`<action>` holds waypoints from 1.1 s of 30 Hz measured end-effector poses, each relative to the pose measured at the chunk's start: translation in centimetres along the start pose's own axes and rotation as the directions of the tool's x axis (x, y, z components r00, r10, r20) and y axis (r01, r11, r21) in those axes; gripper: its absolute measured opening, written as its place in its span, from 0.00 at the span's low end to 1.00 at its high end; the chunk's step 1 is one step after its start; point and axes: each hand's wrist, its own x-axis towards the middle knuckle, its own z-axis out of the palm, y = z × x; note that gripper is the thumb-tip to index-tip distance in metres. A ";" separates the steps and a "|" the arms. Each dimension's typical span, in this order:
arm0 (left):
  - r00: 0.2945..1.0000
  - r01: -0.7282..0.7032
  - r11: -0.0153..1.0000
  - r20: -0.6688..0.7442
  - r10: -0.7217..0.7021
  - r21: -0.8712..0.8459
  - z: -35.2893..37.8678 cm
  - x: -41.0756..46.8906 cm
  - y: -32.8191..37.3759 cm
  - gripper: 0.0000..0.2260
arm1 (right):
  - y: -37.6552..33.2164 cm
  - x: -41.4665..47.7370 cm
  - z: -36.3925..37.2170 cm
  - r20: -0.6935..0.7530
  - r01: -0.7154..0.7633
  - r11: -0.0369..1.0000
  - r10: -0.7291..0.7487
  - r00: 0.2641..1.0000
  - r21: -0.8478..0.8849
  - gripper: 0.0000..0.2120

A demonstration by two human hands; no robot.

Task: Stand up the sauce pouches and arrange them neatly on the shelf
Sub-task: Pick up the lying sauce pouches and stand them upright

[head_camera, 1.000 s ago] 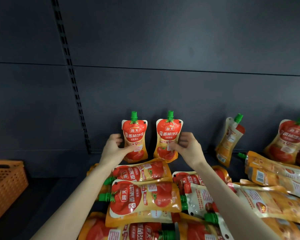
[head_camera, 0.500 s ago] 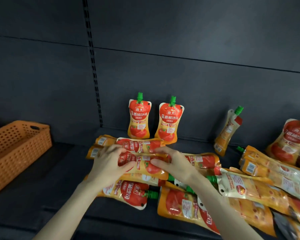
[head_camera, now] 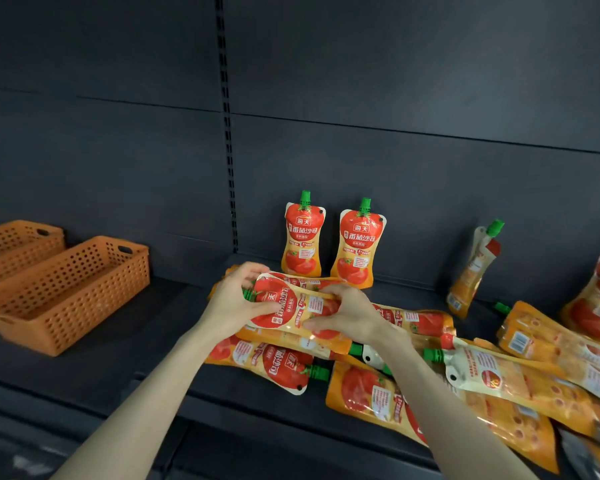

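Sensibly, your left grip (head_camera: 234, 306) and right grip (head_camera: 349, 315) held one pouch (head_camera: 286, 308) by its ends; it looked soft, light, slippery

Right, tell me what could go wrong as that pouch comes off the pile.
1. The left hand and right hand grip the top tomato sauce pouch; lifting it may drag the lying pouches under it towards the shelf edge.
2. Setting it down could topple the two standing pouches.
3. The leaning pouch might slide flat.
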 end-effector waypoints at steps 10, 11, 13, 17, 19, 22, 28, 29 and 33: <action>0.987 0.071 0.940 0.115 -0.115 0.334 -0.6 3.7 -3.3 0.35 | 0.7 0.5 -3.2 -0.286 -0.135 0.954 0.054 0.957 -0.269 0.31; 0.984 0.057 0.918 0.135 -0.120 0.393 -0.4 4.0 -3.3 0.33 | 1.5 0.4 -3.3 -0.305 -0.162 0.954 0.081 0.949 -0.250 0.31; 0.984 0.035 0.890 0.139 -0.110 0.454 -0.1 4.6 -3.1 0.28 | 2.7 0.0 -3.2 -0.319 -0.221 0.953 0.148 0.936 -0.206 0.29; 0.983 0.082 0.919 0.118 -0.137 0.386 -0.1 5.7 -3.2 0.25 | 3.6 -0.9 -2.2 -0.306 -0.252 0.966 0.225 0.925 -0.053 0.26; 0.974 0.130 0.944 0.140 -0.179 0.302 -0.3 6.0 -2.9 0.28 | 3.7 -1.2 -2.0 -0.307 -0.235 0.971 0.211 0.928 -0.043 0.26; 0.967 0.147 0.979 0.186 -0.171 0.139 -0.6 5.7 -2.0 0.23 | 3.8 -1.6 -1.9 -0.302 -0.213 0.977 0.198 0.932 -0.016 0.24; 0.992 0.048 0.974 0.122 -0.022 -0.220 -2.2 3.0 0.5 0.10 | 3.4 -2.7 -2.3 -0.320 -0.115 0.970 0.181 0.930 0.213 0.22; 0.993 0.030 0.965 0.115 0.000 -0.260 -2.6 2.7 1.1 0.09 | 3.4 -2.8 -2.4 -0.330 -0.095 0.967 0.172 0.928 0.236 0.22; 0.990 -0.054 0.943 0.106 0.094 -0.328 -3.0 2.7 3.7 0.07 | 2.6 -3.2 -2.7 -0.355 -0.012 0.898 0.186 0.916 0.440 0.14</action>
